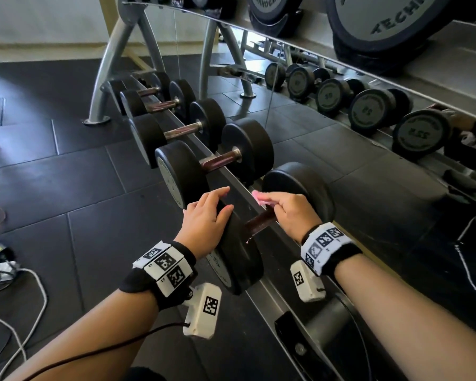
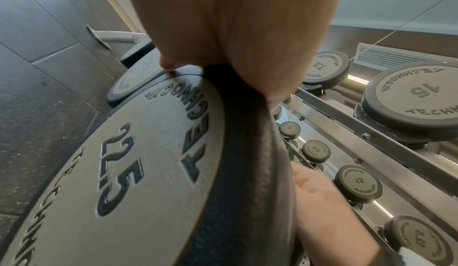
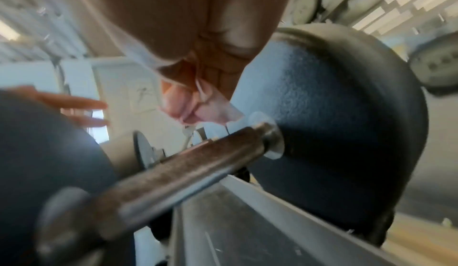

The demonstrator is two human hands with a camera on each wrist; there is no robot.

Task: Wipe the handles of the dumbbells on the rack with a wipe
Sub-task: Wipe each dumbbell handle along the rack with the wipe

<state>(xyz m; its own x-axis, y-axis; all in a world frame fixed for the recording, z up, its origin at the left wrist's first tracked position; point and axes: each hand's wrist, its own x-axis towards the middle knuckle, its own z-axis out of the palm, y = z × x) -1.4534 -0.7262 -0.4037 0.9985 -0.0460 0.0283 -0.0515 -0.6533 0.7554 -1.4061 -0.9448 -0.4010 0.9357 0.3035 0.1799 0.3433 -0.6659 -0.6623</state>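
The left hand (image 1: pixel 208 215) lies flat on top of the near head (image 1: pixel 237 259) of the closest dumbbell, fingers straight and relaxed, gripping nothing; the head's face reads 22.5 in the left wrist view. Just right of it, the right hand (image 1: pixel 291 213) pinches a crumpled pink wipe (image 1: pixel 260 198) in curled fingers, above the far end of that dumbbell's handle (image 1: pixel 259 225) (the right wrist view shows a gap between wipe and bar). The far head (image 1: pixel 302 185) sits just beyond the right hand. The dumbbell rests on the rack (image 1: pixel 261 287). Further along the rack stand four more dumbbells (image 1: pixel 215 163), handles bare. Beyond is a mirror (image 1: pixel 341 105) reflecting the row.
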